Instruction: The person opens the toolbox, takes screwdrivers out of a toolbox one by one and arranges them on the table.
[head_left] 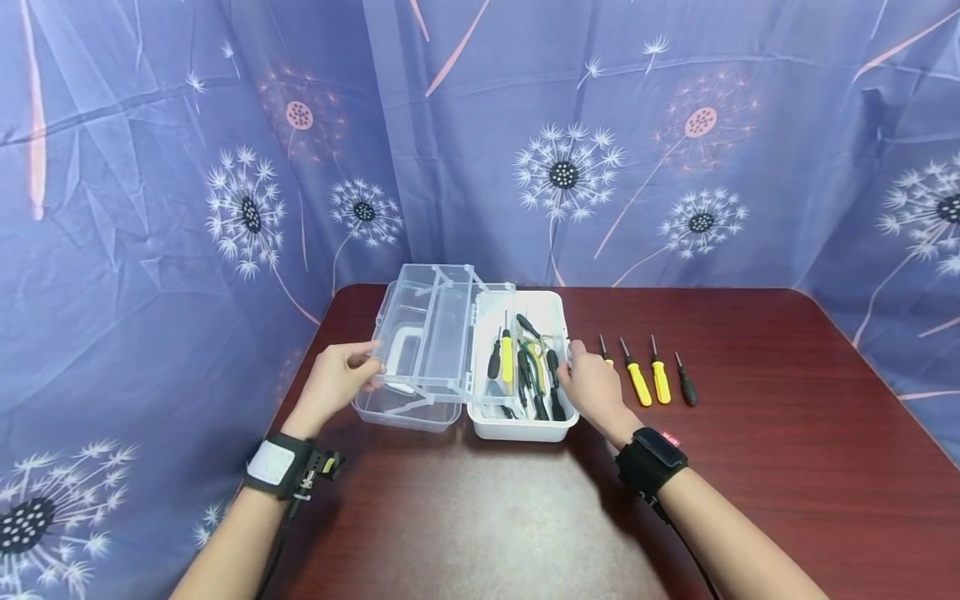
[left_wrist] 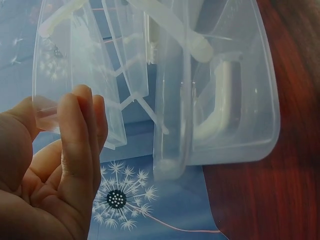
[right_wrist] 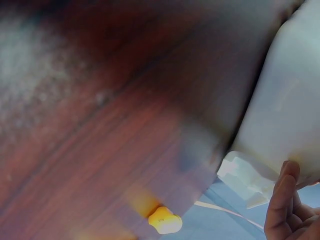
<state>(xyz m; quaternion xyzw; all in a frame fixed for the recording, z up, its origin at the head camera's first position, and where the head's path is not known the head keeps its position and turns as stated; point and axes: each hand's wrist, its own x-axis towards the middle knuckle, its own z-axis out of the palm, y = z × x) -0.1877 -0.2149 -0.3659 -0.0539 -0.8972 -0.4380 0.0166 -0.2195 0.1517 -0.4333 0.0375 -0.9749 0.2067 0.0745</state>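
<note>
A toolbox lies unfolded, with a white base on the right and a clear lid on the left. Its clear tiered trays are raised over the lid and partly over the base. My left hand pinches the left edge of the clear plastic between thumb and fingers; the left wrist view shows that hand close up. At the base's right wall, my right hand grips the rim near a latch. Inside the base are a yellow-handled screwdriver and several dark-handled tools.
Right of the toolbox, yellow-handled screwdrivers and a black-handled screwdriver lie in a row on the dark red table. One is partly hidden behind my right hand. A blue dandelion-patterned curtain hangs along the table's back and left.
</note>
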